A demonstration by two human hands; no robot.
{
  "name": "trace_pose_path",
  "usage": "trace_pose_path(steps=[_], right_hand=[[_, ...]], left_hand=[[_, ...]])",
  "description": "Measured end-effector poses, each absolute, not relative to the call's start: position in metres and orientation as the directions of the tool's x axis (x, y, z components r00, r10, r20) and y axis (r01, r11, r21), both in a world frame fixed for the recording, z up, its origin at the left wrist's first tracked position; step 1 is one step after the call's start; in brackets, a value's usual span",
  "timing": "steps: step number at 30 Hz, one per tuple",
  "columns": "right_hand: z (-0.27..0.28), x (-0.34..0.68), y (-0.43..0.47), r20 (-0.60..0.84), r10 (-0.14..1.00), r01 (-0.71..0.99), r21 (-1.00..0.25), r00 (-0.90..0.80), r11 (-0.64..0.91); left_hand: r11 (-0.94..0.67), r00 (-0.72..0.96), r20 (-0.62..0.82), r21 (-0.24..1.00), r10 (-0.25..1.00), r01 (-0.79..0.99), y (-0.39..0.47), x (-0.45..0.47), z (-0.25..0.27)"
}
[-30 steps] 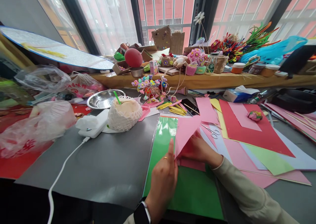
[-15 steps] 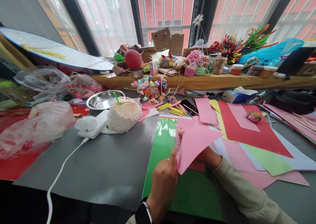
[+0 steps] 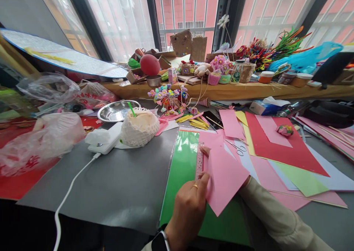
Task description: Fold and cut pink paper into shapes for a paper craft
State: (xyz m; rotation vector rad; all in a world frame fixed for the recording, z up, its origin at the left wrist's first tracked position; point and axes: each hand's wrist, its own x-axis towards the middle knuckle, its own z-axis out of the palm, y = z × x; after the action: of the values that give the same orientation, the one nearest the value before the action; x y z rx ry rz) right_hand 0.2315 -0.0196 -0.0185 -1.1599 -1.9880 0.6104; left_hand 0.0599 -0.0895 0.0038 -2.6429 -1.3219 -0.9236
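A pink sheet of paper stands raised and bent over the green folder. My left hand, with a ring and a watch, pinches the sheet's left edge between thumb and forefinger. Beside those fingertips a pink patterned ruler lies lengthwise. From the right, my right hand reaches in behind the sheet; only its fingertips show, touching the ruler's upper right side. The rest of that hand is covered by the paper. Small scissors lie on paper just beyond the sheet.
Coloured paper, including a red sheet, spreads to the right. A netted coconut with a green straw, a metal plate and a white device with a cable stand left. Flower crafts sit before the wooden ledge.
The pink sheet has swung right and towards me, uncovering the scissors and more of the ruler. My left hand has moved right, its forefinger going from stretched out to pinching the edge.
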Motion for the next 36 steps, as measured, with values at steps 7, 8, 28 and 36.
trace_pose_path(steps=[7,8,28,36], right_hand=[[-0.012,0.224,-0.017,0.277,0.871,0.775,-0.403,-0.405,0.488],[-0.01,0.221,-0.017,0.271,0.882,0.797,-0.384,-0.384,0.465],[-0.011,0.247,0.005,0.188,0.933,0.036,-0.982,0.307,0.186],[0.003,0.246,0.01,-0.058,0.949,-0.484,-0.869,0.31,0.105]], left_hand=[[-0.523,0.405,0.343,0.664,0.848,0.534,-0.062,0.042,0.037],[-0.469,0.385,0.3,0.733,0.873,0.492,-0.051,0.035,0.042],[-0.065,0.472,-0.14,0.918,0.871,0.392,0.04,0.01,0.053],[-0.006,0.353,-0.038,0.992,0.935,0.122,0.062,0.053,0.045]])
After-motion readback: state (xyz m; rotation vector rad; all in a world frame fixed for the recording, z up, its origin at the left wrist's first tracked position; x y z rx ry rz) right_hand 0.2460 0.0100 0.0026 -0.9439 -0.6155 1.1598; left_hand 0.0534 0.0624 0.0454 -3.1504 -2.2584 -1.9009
